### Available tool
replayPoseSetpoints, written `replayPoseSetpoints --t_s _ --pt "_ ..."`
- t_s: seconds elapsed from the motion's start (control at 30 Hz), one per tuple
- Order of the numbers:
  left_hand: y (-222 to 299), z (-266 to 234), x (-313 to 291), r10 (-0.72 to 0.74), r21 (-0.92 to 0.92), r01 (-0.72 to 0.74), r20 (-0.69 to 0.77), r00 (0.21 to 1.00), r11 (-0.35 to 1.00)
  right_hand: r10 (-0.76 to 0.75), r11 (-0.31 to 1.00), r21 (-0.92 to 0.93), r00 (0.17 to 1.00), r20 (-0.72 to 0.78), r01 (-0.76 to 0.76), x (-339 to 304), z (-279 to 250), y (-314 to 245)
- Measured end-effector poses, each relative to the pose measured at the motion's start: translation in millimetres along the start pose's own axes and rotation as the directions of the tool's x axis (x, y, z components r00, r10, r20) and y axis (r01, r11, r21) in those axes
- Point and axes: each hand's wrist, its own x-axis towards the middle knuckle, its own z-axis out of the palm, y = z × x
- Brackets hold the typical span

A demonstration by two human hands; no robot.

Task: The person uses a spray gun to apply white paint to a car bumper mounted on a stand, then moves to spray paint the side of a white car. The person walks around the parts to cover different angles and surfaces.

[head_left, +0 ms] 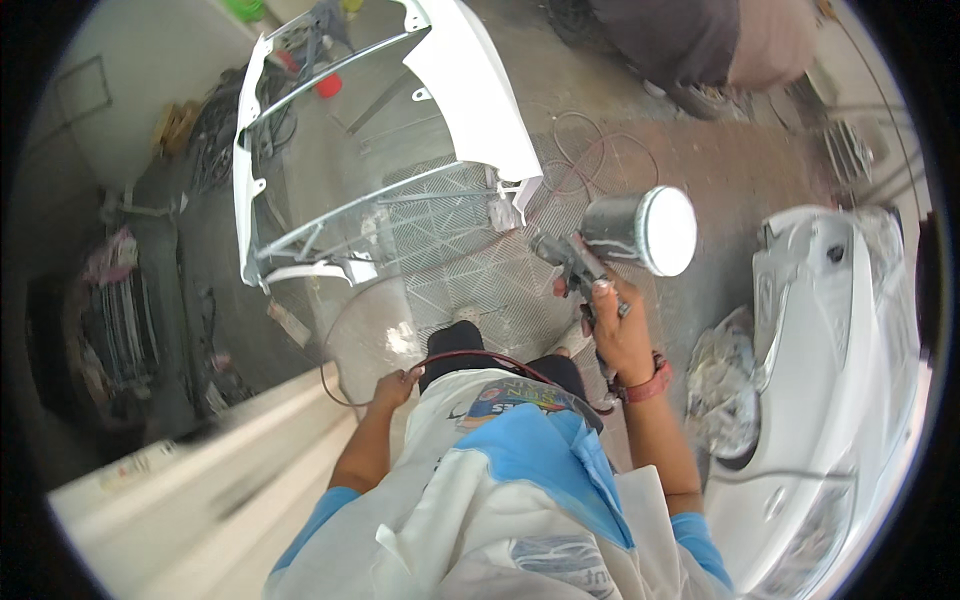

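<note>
My right hand (624,330) is wrapped round the handle of a spray gun (572,262). A dark paint cup with a round white top (668,231) sits on the gun, tilted to the right. At my waist, my left hand (396,387) is closed on a thin red air hose (462,354), which crosses in front of my body. Ahead of me, a white car fender (478,90) hangs on a grey metal stand (345,215). Another narrow white panel (244,165) is on the stand's left side. The spray gun is just right of and nearer than the fender's lower tip, apart from it.
A silver-white car body (810,400) stands close on my right, with crumpled clear plastic (727,385) beside it. Hose loops (600,150) lie on the floor ahead. At lower left is a long white panel (270,445). A covered vehicle (690,45) stands at the far right.
</note>
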Motion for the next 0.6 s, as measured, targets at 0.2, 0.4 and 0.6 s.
replayPoseSetpoints --t_s 0.2,0.4,0.6 --pt "94 53 -48 -0.028 -0.065 0.018 -0.167 0.986 0.998 0.000 0.972 -0.233 1.000 0.007 0.002 30 -76 31" --pt "102 93 -105 -0.118 -0.258 -0.012 -0.484 0.867 0.966 -0.102 0.970 -0.224 0.995 -0.004 0.099 80 -89 -46" --pt "47 64 -97 -0.290 -0.428 -0.010 -0.630 0.720 0.904 -0.318 0.925 -0.201 0.947 0.051 0.322 155 4 -155"
